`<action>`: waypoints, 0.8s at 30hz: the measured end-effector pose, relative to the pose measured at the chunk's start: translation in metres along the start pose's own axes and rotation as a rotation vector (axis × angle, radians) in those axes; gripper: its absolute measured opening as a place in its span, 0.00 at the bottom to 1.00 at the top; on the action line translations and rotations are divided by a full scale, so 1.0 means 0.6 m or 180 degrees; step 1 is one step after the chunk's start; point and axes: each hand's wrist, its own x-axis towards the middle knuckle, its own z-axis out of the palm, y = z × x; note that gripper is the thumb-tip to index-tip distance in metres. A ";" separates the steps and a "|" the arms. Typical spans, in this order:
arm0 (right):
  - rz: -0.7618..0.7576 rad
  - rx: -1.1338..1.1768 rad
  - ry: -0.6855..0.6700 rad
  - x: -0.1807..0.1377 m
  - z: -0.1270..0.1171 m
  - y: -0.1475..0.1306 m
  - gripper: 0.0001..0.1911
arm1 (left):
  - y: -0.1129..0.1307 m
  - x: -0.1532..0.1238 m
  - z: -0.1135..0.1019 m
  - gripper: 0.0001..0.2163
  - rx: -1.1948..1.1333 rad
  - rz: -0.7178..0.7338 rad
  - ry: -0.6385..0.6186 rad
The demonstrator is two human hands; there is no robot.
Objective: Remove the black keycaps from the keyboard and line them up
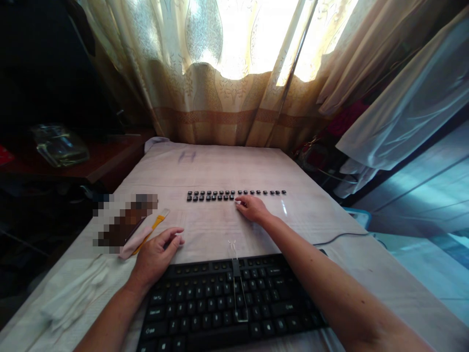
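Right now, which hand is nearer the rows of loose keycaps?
Right. The right hand has its fingertips at the right end of the nearer keycap row; contact is unclear. The left hand is apart from both rows, by the keyboard's far left corner.

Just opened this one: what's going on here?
A person is working at a pale-covered table with loose black keycaps set out in two rows. The right hand reaches to the right end of the nearer, shorter row; whether it pinches a keycap is unclear. The left hand is by the keyboard's far left corner, seemingly holding nothing. Keycaps are missing along the keyboard's far side, and a wire tool lies across it.
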 end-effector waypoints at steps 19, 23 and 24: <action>-0.1945 -0.1100 -0.0820 -0.189 -0.064 -0.075 0.23 | 0.002 0.003 0.003 0.21 -0.0087 -0.0027 -0.0005; -0.2115 -0.1393 -0.0894 -0.190 -0.069 -0.086 0.14 | 0.000 0.003 0.004 0.22 -0.0097 -0.0019 0.0007; -0.2154 -0.1450 -0.0904 -0.189 -0.070 -0.088 0.12 | -0.001 0.003 0.004 0.22 -0.0096 -0.0014 0.0017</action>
